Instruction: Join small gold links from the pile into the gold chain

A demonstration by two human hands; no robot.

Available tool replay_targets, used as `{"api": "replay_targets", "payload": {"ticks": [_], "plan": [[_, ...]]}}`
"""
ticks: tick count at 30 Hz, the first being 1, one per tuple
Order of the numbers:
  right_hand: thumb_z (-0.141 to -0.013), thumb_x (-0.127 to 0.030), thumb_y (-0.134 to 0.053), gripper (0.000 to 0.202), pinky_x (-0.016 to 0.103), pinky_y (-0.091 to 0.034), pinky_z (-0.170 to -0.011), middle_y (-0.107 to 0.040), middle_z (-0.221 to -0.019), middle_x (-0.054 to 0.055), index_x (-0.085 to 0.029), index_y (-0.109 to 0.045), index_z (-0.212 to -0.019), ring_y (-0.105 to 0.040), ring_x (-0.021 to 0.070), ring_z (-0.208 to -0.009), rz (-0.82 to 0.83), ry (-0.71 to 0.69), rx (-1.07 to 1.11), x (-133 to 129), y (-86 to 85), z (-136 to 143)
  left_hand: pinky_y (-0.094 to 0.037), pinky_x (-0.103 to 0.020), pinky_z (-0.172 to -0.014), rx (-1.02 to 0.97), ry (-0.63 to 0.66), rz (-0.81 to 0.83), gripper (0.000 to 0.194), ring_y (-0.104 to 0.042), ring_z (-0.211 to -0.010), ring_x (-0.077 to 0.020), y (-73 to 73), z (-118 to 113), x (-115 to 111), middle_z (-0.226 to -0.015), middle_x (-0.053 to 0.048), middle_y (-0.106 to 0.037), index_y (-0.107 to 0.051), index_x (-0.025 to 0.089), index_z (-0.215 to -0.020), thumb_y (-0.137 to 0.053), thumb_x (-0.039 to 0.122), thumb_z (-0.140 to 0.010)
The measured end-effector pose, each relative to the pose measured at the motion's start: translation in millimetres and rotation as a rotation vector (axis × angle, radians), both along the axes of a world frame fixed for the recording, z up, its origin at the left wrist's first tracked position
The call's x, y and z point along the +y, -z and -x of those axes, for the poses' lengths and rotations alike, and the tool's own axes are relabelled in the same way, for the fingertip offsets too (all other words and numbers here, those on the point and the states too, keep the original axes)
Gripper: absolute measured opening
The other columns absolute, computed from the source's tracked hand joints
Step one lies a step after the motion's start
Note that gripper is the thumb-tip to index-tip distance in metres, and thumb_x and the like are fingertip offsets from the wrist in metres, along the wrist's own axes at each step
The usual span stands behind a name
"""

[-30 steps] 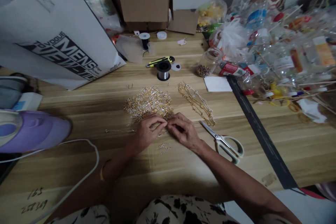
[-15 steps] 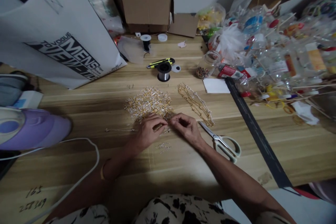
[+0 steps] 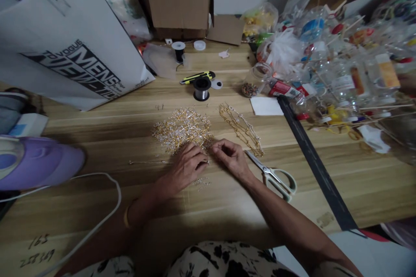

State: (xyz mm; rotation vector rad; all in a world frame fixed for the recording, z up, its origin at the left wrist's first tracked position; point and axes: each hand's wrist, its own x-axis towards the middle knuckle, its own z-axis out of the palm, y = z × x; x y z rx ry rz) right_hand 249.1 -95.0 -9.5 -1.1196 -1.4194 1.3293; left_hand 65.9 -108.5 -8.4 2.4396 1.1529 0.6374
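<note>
Pale wood-grain desk [image 3: 97, 138]. A glittering gold and silver pile of small metal pieces [image 3: 183, 127]; a gold chain [image 3: 242, 130]. Scissors [image 3: 274, 175] with silver blades and pale grey-green handles. A yellow and black utility knife [image 3: 196, 77]. A white bag [image 3: 65, 39] with black lettering. A brown cardboard box [image 3: 178, 6]. A lilac cap [image 3: 39, 162]. A black strip [image 3: 312, 156].
</note>
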Motion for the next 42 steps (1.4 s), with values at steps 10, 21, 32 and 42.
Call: {"api": "replay_targets", "payload": {"ticks": [10, 21, 32, 42], "plan": [[-0.082, -0.036, -0.063, 0.021, 0.024, -0.043, -0.059, -0.059, -0.067, 0.0, -0.016, -0.061, -0.076, -0.052, 0.0122, -0.062, 0.009, 0.02, 0.002, 0.4, -1.0, 1.1, -0.043, -0.034, -0.077, 0.041, 0.032, 0.023, 0.011, -0.051, -0.083, -0.02, -3.1, -0.8, 1.4, -0.079, -0.005, -0.062, -0.065, 0.016, -0.077, -0.058, 0.019, -0.086], [-0.082, -0.034, -0.063, 0.019, 0.023, -0.041, -0.059, -0.057, -0.066, -0.001, -0.016, -0.062, -0.076, -0.05, 0.0116, -0.061, 0.013, 0.021, 0.024, 0.5, 0.0, 1.3, -0.04, -0.037, -0.079, 0.071, 0.003, 0.086, 0.006, -0.051, -0.084, -0.0216, -8.7, -2.4, -1.4, -0.079, -0.005, -0.061, -0.065, 0.016, -0.078, -0.064, 0.02, -0.082], [-0.082, -0.033, -0.063, 0.018, 0.022, -0.037, -0.056, -0.054, -0.065, -0.002, -0.016, -0.061, -0.077, -0.046, 0.0104, -0.058, 0.033, 0.016, 0.043, 1.1, 2.6, 0.1, -0.036, -0.034, -0.078, 0.102, -0.002, 0.025, 0.014, -0.046, -0.081, -0.0192, -6.6, -2.2, -4.5, -0.079, -0.003, -0.058, -0.062, 0.016, -0.076, -0.056, 0.02, -0.088], [-0.082, -0.034, -0.063, 0.02, 0.022, -0.038, -0.056, -0.055, -0.065, -0.001, -0.015, -0.061, -0.077, -0.046, 0.0104, -0.059, 0.03, 0.035, 0.042, 1.6, 0.9, 0.7, -0.043, -0.029, -0.074, -0.093, -0.039, 0.191, 0.011, -0.054, -0.078, -0.017, -11.2, 3.7, 3.8, -0.074, -0.003, -0.063, -0.062, 0.015, -0.071, -0.06, 0.013, -0.082]]}}
